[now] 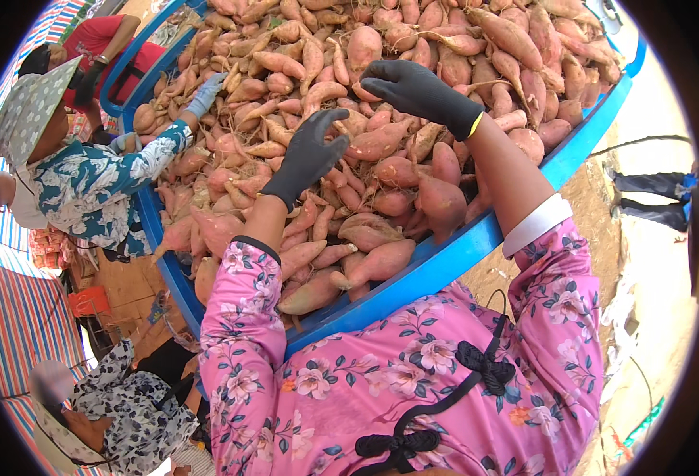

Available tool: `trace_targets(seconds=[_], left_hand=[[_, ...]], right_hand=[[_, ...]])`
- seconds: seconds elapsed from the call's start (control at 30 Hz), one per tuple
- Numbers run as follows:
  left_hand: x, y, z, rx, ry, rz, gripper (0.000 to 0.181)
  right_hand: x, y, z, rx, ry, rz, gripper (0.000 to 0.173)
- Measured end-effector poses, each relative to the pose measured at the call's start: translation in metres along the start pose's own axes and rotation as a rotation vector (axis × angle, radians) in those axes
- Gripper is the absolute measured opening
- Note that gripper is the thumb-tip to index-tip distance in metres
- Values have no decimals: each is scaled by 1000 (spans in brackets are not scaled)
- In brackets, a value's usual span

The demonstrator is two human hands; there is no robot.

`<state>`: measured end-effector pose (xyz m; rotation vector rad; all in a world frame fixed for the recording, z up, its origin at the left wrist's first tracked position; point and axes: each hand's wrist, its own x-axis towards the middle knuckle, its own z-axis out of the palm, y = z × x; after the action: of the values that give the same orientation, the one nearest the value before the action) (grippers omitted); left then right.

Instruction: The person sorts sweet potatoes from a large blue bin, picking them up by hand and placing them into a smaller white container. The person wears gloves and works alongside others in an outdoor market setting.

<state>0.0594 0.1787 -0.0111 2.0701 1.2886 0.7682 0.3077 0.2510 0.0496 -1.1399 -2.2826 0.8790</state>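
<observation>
A heap of pink-skinned sweet potatoes (382, 141) fills the blue plastic bin (468, 256) in front of me. My left hand (311, 156), in a black glove, hovers over the middle of the heap. Its thumb and fingers are apart, and nothing shows gripped between them. Farther up the heap, my right hand (424, 98), gloved in black with a yellow cuff edge, has bent fingers beside a small sweet potato (366, 93). Whether those fingers hold it is hidden. Thin roots hang on many of the sweet potatoes.
At the bin's left side a person in a patterned hat (34, 113) reaches in with a light-blue glove (205, 95). Another person in red (102, 44) is behind. A person in a spotted shirt (132, 410) is at lower left. An orange-red container (89, 301) stands on the ground.
</observation>
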Motion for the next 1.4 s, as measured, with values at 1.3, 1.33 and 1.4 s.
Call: trace_targets(seconds=[1.3,1.33,1.4], left_hand=[[-171,185,-41,-837,-38,-637,67],[-174,183,-43,-825,-30,-617,67],[-182,165,-40,-894,38,-642,64]], right_hand=[[-63,-130,48,-104,-73,-506,35],[-58,-132,51,-202,-49,-547,35],[-48,-138,57,-402,3,-629,36]])
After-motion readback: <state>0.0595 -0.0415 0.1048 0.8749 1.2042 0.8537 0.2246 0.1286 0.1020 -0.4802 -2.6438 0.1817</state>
